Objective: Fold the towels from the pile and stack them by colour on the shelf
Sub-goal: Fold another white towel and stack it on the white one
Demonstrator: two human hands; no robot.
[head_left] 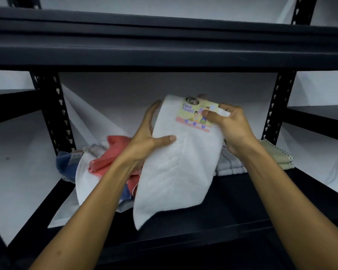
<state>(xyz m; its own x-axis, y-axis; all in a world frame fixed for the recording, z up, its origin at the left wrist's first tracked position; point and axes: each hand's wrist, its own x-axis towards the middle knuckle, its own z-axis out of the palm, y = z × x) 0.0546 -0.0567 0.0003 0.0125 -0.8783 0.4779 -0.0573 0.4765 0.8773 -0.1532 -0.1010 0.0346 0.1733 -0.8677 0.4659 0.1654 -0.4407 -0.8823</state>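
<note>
While both hands hold it up in front of the shelf opening, the white towel (176,162) hangs folded lengthwise, its top edge at the level of the fingers and its lower corner drooping down over the front edge of the dark shelf board (232,193). The left hand (144,141) grips the towel's left edge, thumb pressed across the front of the cloth and fingers stretched up behind it. The right hand (230,125) pinches the upper right corner, thumb and fingers closed on the cloth right where a printed paper label (195,115) reading "Face Towel" is attached; the thumb tip overlaps the label's right side.

Just behind and below the left hand lies the unfolded pile (98,166): a coral-red towel (113,152) on top, a second white one spilling forward beneath it, and a blue towel (64,164) at the far left edge. Behind the right wrist, partly hidden by the held towel, sits a folded grey-striped towel (230,168), and just beyond it to the right a folded beige towel (277,156), both flat on the same board. Black perforated uprights (62,114) frame the bay on either side, and a thick dark upper shelf (164,39) spans above the hands.
</note>
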